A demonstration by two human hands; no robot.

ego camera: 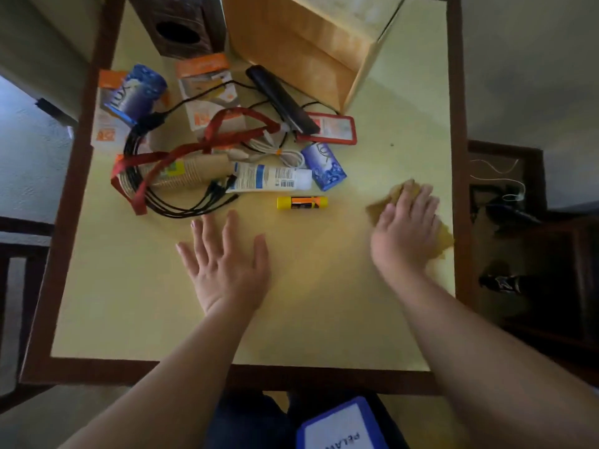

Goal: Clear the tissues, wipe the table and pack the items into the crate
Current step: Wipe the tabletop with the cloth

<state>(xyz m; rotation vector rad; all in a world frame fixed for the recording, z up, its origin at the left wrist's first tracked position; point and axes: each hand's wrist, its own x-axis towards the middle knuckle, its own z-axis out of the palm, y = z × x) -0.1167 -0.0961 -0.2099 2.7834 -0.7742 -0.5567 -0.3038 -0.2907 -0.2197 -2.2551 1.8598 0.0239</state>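
My right hand (405, 228) presses flat on a yellow cloth (442, 236) near the table's right edge; the cloth is blurred. My left hand (227, 264) rests open, fingers spread, on the pale yellow table (136, 303), holding nothing. Beyond it lies a pile of items: a glue stick (302, 202), a white tube (269, 179), a blue soap box (324, 165), stacked paper cups (191, 171), black cables (181, 205), a red lanyard (227, 137) with a card holder (334, 128). A wooden crate (301, 50) stands at the back.
A dark speaker box (181, 24) stands at the back left beside the crate. Two orange-and-white packets (207, 89) (107, 124), a second blue soap box (139, 92) and a black stapler-like bar (282, 98) lie behind the pile. Dark furniture (531, 241) sits right of the table.
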